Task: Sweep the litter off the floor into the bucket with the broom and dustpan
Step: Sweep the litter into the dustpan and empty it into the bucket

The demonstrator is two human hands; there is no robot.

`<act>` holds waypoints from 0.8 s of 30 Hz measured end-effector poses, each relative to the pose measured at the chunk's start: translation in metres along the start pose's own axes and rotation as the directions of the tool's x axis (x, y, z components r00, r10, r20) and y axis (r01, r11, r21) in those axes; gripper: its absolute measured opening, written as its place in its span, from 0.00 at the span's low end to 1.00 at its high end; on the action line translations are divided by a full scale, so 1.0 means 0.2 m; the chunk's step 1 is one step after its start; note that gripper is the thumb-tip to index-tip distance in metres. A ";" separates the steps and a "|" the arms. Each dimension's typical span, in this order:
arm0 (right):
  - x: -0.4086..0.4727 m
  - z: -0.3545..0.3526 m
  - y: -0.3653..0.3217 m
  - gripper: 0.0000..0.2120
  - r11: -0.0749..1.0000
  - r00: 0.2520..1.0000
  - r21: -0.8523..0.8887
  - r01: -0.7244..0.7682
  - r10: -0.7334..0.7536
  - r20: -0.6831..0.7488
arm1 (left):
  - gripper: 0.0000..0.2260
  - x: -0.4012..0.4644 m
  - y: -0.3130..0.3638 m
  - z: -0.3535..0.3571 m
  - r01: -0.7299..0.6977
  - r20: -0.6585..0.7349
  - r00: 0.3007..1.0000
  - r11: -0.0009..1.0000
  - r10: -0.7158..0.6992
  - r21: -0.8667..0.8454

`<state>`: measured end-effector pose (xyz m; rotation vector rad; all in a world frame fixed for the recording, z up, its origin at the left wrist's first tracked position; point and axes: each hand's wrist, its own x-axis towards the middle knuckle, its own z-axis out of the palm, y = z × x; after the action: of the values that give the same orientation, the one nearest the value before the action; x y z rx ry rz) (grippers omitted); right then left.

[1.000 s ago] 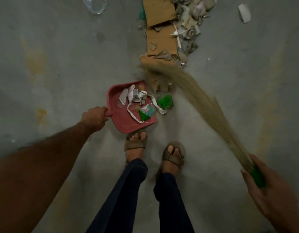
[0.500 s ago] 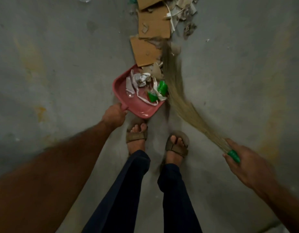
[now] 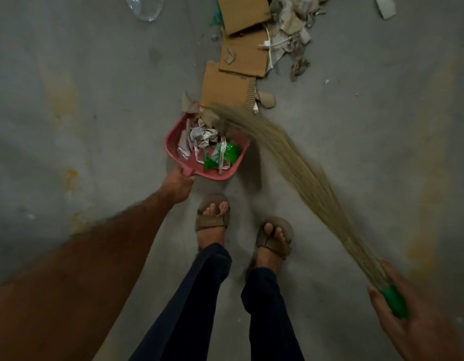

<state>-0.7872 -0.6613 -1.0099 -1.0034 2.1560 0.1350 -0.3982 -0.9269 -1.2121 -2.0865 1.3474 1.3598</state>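
Left hand (image 3: pixel 177 187) grips the dustpan (image 3: pixel 173 142); right hand (image 3: pixel 418 324) clasps the broom (image 3: pixel 303 175).

It looked like a bare storeroom or workshop: a stained grey concrete floor (image 3: pixel 82 105) filled the frame, with flattened cardboard (image 3: pixel 241 56) and torn paper scraps (image 3: pixel 293 35) heaped at the top centre.

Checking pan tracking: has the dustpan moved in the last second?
Yes. The dustpan has slid forward, away from the left sandal, and its mouth now nearly meets the nearest cardboard.
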 end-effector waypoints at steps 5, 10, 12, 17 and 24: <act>0.22 -0.01 -0.19 0.31 0.997 0.991 -0.031 0.075 -0.078 -0.107 | 0.19 0.02 -0.01 0.02 -0.002 -0.054 0.999 0.999 0.001 -0.032; 0.71 -0.04 -0.54 0.28 0.953 0.958 -0.249 0.171 -0.220 -0.185 | 0.19 0.04 0.02 0.01 0.022 -0.083 0.996 0.995 -0.030 -0.095; 0.95 -0.06 -0.66 0.27 0.923 0.966 -0.341 0.181 -0.232 -0.115 | 0.19 0.07 0.03 0.00 0.005 -0.100 0.995 0.994 -0.016 -0.112; 1.25 -0.15 -0.73 0.25 0.810 0.961 -0.519 0.271 -0.255 0.104 | 0.19 0.16 0.16 -0.06 -0.019 -0.072 0.997 0.991 0.010 -0.132; 1.03 -0.18 -0.52 0.28 0.750 0.924 -0.539 0.383 -0.321 0.209 | 0.18 0.15 0.26 -0.08 -0.068 -0.081 0.995 0.991 0.059 -0.117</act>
<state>-0.8212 -0.8744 -1.1006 -1.6921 1.8121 0.6715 -0.4285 -0.9812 -1.2180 -2.2125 1.4064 1.4326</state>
